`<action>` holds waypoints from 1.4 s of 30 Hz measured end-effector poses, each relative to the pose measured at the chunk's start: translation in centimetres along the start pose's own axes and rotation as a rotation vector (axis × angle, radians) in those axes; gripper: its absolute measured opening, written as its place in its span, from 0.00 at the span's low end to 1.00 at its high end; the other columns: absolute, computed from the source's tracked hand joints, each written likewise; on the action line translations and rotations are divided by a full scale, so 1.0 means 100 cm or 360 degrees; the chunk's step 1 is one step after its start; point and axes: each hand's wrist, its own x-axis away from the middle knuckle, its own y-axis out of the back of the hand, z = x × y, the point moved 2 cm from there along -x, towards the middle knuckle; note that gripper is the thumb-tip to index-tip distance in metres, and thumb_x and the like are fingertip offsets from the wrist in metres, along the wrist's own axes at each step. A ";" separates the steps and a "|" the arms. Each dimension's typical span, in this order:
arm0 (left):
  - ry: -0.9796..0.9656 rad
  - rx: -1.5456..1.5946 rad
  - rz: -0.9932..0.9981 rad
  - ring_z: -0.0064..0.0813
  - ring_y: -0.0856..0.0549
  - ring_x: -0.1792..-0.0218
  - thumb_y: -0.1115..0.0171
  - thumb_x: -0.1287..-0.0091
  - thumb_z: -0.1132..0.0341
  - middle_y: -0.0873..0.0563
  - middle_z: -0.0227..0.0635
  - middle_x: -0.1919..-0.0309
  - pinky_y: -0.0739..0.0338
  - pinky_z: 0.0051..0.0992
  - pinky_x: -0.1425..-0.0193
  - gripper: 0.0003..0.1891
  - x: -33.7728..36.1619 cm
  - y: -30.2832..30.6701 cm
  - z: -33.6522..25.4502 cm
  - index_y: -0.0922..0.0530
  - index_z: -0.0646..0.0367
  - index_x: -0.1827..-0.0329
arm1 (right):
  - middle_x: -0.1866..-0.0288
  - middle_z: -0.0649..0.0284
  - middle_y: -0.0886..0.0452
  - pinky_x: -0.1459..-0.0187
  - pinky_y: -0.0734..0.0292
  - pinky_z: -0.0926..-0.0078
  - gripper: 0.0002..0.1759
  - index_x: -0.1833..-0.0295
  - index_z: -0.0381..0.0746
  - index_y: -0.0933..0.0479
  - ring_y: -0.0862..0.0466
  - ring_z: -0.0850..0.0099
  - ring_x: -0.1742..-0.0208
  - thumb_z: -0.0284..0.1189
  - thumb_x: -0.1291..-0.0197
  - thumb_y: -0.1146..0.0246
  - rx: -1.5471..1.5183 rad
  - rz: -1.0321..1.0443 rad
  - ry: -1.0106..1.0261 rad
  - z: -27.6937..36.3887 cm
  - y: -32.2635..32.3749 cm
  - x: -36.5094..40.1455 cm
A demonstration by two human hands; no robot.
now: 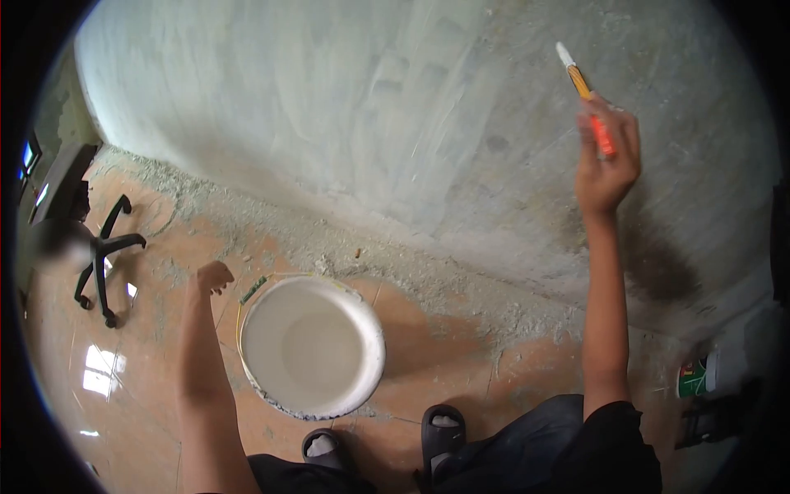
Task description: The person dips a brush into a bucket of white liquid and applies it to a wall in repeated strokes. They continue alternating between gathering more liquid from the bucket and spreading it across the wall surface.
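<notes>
My right hand (609,160) is raised at the upper right, its fingers wrapped round the red and orange handle of a paintbrush (579,81). The brush's white tip points up and left, close to the grey wall (527,123). The wall's left part has a paler, streaky coat. My left hand (215,278) hangs over the floor at the left, fingers curled, and whether it holds anything is hidden. Just right of it stands a round white bucket (374,354) with pale liquid inside and a wire handle with a green grip (253,289).
Scraped debris (329,243) lies along the foot of the wall on the tiled floor (206,420). A black chair base (102,247) stands at the left. A green and white container (695,376) is at the lower right. My sandalled feet are below the bucket.
</notes>
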 end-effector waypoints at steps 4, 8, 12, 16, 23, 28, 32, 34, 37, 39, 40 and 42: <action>-0.0049 -0.0041 0.0010 0.32 0.14 0.63 0.44 0.37 0.58 0.15 0.39 0.60 0.20 0.33 0.62 0.17 0.008 -0.002 -0.011 0.21 0.57 0.50 | 0.55 0.57 0.23 0.59 0.19 0.75 0.16 0.51 0.38 0.20 0.19 0.65 0.55 0.18 0.48 0.35 0.0224 -0.0031 0.0168 -0.004 -0.025 0.039; -0.0158 -0.0118 0.0021 0.30 0.15 0.66 0.43 0.38 0.58 0.15 0.37 0.62 0.21 0.32 0.63 0.16 -0.001 -0.003 -0.023 0.21 0.57 0.51 | 0.56 0.57 0.23 0.58 0.19 0.75 0.19 0.50 0.38 0.21 0.19 0.65 0.55 0.16 0.50 0.35 0.0330 0.0223 0.0352 -0.012 -0.045 0.079; -0.0123 -0.0163 0.0060 0.29 0.15 0.67 0.43 0.38 0.58 0.15 0.35 0.64 0.21 0.31 0.63 0.15 -0.004 -0.004 -0.022 0.20 0.56 0.53 | 0.53 0.57 0.25 0.59 0.19 0.76 0.19 0.49 0.39 0.21 0.20 0.66 0.56 0.17 0.49 0.36 0.0348 0.0356 0.0535 -0.009 -0.055 0.092; -0.0099 -0.0193 0.0062 0.30 0.14 0.66 0.43 0.37 0.58 0.14 0.36 0.62 0.20 0.32 0.62 0.15 -0.009 -0.011 -0.018 0.19 0.56 0.54 | 0.50 0.58 0.25 0.59 0.21 0.76 0.19 0.49 0.39 0.21 0.21 0.66 0.56 0.18 0.49 0.36 0.0292 0.0329 0.0547 -0.006 -0.067 0.090; -0.0040 -0.0205 0.0062 0.34 0.14 0.59 0.48 0.33 0.64 0.15 0.39 0.55 0.19 0.36 0.56 0.15 -0.014 -0.018 -0.034 0.21 0.57 0.47 | 0.48 0.58 0.25 0.60 0.19 0.77 0.19 0.51 0.41 0.21 0.21 0.66 0.56 0.18 0.51 0.34 0.0385 0.0111 0.0619 -0.010 -0.063 0.038; -0.0008 -0.0265 0.0038 0.34 0.14 0.58 0.49 0.32 0.64 0.15 0.39 0.53 0.18 0.36 0.56 0.16 -0.036 -0.033 -0.030 0.22 0.58 0.45 | 0.48 0.57 0.24 0.57 0.19 0.78 0.19 0.49 0.42 0.22 0.21 0.66 0.55 0.18 0.48 0.38 0.0508 0.0113 0.0799 -0.018 -0.056 -0.033; -0.0033 -0.0192 0.0044 0.32 0.14 0.61 0.46 0.34 0.62 0.14 0.37 0.57 0.19 0.34 0.58 0.15 -0.049 -0.036 -0.020 0.20 0.58 0.49 | 0.48 0.58 0.23 0.58 0.19 0.78 0.19 0.49 0.42 0.21 0.21 0.67 0.56 0.18 0.49 0.38 0.0635 0.0071 0.0855 -0.027 -0.059 -0.071; -0.0084 -0.0114 -0.0008 0.30 0.14 0.65 0.44 0.37 0.62 0.13 0.37 0.61 0.19 0.31 0.60 0.14 -0.031 -0.030 -0.027 0.18 0.60 0.55 | 0.48 0.59 0.23 0.58 0.19 0.78 0.19 0.50 0.42 0.21 0.21 0.68 0.57 0.18 0.50 0.38 0.0649 0.0034 0.0767 -0.033 -0.062 -0.078; -0.0165 -0.0011 0.0093 0.32 0.14 0.59 0.45 0.35 0.58 0.14 0.35 0.56 0.19 0.36 0.55 0.17 -0.022 -0.031 -0.028 0.21 0.54 0.47 | 0.50 0.59 0.22 0.57 0.19 0.77 0.19 0.51 0.42 0.21 0.22 0.68 0.57 0.17 0.51 0.38 0.0652 0.0030 0.0766 -0.031 -0.069 -0.079; -0.0153 -0.0057 0.0099 0.32 0.14 0.60 0.45 0.36 0.58 0.14 0.35 0.56 0.19 0.36 0.55 0.17 -0.061 -0.041 -0.015 0.21 0.53 0.47 | 0.51 0.60 0.22 0.57 0.19 0.77 0.19 0.52 0.42 0.21 0.22 0.68 0.57 0.17 0.51 0.38 0.0642 0.0017 0.0771 -0.029 -0.076 -0.080; -0.0141 -0.0123 0.0120 0.32 0.14 0.60 0.44 0.37 0.58 0.14 0.34 0.57 0.20 0.35 0.55 0.17 -0.062 -0.039 -0.015 0.21 0.53 0.47 | 0.53 0.60 0.21 0.57 0.19 0.76 0.18 0.52 0.42 0.21 0.22 0.68 0.57 0.18 0.50 0.38 0.0640 0.0022 0.0759 -0.028 -0.079 -0.080; -0.0148 -0.0111 0.0066 0.31 0.14 0.62 0.43 0.38 0.58 0.14 0.34 0.57 0.20 0.35 0.56 0.17 -0.033 -0.029 -0.023 0.21 0.53 0.48 | 0.54 0.60 0.21 0.56 0.20 0.76 0.16 0.53 0.42 0.21 0.21 0.68 0.55 0.19 0.50 0.38 0.0678 -0.0006 0.0750 -0.026 -0.083 -0.081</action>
